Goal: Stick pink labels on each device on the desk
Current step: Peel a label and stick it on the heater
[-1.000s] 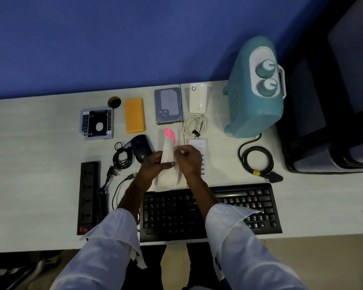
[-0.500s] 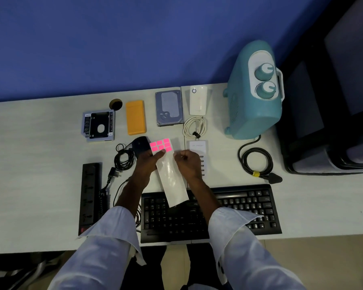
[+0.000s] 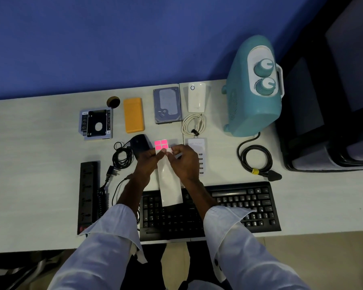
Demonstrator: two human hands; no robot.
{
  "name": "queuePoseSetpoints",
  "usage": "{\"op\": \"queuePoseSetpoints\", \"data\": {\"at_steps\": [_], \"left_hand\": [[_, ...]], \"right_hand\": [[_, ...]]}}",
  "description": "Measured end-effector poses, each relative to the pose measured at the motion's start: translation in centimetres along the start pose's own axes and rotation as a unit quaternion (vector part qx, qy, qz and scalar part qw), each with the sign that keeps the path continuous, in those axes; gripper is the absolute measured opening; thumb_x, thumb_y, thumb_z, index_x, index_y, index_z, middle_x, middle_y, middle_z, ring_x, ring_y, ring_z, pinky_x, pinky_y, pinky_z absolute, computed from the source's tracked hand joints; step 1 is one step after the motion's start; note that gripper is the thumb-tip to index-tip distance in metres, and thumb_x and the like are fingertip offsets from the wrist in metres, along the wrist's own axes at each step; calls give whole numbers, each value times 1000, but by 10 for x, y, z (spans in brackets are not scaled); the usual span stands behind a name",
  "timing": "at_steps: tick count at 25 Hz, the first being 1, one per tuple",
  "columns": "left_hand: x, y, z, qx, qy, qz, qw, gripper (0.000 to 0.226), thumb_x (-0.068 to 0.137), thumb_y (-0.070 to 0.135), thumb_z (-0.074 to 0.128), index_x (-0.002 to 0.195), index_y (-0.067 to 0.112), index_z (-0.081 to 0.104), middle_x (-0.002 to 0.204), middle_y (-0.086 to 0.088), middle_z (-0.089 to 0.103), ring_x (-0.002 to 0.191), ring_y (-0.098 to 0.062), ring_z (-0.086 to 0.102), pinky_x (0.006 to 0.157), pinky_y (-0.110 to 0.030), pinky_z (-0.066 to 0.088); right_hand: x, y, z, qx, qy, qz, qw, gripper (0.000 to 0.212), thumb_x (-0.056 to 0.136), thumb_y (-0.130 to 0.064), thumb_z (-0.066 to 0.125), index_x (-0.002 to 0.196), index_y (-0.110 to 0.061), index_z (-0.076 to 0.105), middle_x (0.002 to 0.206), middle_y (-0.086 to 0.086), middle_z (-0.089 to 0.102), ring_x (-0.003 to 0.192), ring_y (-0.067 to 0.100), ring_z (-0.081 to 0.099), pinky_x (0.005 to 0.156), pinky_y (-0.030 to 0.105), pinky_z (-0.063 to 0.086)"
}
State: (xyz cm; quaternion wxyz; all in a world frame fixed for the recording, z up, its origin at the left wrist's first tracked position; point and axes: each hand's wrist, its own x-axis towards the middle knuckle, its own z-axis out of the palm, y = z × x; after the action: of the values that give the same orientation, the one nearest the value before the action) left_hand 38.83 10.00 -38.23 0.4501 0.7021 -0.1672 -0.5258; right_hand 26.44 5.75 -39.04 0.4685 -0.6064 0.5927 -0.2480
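Observation:
A white backing strip (image 3: 169,183) with several pink labels (image 3: 161,144) at its far end hangs above the black keyboard (image 3: 235,204). My left hand (image 3: 148,162) pinches the strip just under the labels. My right hand (image 3: 183,162) pinches the strip's top right corner (image 3: 169,151), where the paper curls up. Devices lie on the white desk (image 3: 34,164): a black mouse (image 3: 139,144), an orange case (image 3: 133,115), a hard drive (image 3: 167,105), a drive caddy (image 3: 96,124), a white plug-in unit (image 3: 196,97), a white USB charger (image 3: 197,147), a black power strip (image 3: 88,195), a teal heater (image 3: 252,88).
A coiled white cable (image 3: 193,124) lies behind the charger. A coiled black cord with a plug (image 3: 258,162) lies right of it, and another black coil (image 3: 122,156) sits by the mouse. A dark chair (image 3: 331,114) stands at the desk's right end. A blue wall backs the desk.
The strip has been turned so the pink labels face up, then held more upright over the keyboard. My right hand's fingers have moved up to the strip's top right corner beside the labels.

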Motion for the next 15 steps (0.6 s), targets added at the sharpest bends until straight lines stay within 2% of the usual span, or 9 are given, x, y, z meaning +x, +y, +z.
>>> {"op": "queuePoseSetpoints", "data": {"at_steps": [6, 10, 12, 15], "left_hand": [[6, -7, 1, -3, 13, -19, 1000, 28, 89, 20, 67, 111, 3, 70, 106, -16, 72, 96, -29, 67, 87, -41, 53], [9, -11, 5, 8, 56, -40, 998, 26, 89, 19, 68, 107, 1, 69, 89, -7, 70, 82, -20, 64, 72, -29, 50], [12, -14, 7, 7, 82, -44, 996, 24, 88, 18, 69, 105, 1, 70, 84, -5, 68, 83, -21, 62, 73, -31, 49], [12, -13, 10, 36, 75, -25, 996, 21, 86, 15, 71, 105, 6, 71, 93, -11, 71, 91, -27, 65, 80, -37, 51]], "right_hand": [[0, 2, -3, 17, 23, 1, 1000, 12, 87, -27, 71, 93, -18, 78, 88, -3, 77, 78, 9, 69, 75, 30, 60], [0, 4, -6, 31, 45, 8, 998, 7, 85, -19, 73, 88, -16, 78, 82, -2, 77, 73, 6, 68, 71, 19, 54], [1, 4, -7, 65, 57, 40, 995, 5, 82, -16, 74, 86, -15, 78, 79, -3, 76, 71, 5, 69, 72, 20, 55], [1, 5, -11, 86, 60, 44, 994, 8, 81, -11, 74, 88, -13, 79, 84, -1, 78, 77, 8, 70, 79, 23, 57]]}}
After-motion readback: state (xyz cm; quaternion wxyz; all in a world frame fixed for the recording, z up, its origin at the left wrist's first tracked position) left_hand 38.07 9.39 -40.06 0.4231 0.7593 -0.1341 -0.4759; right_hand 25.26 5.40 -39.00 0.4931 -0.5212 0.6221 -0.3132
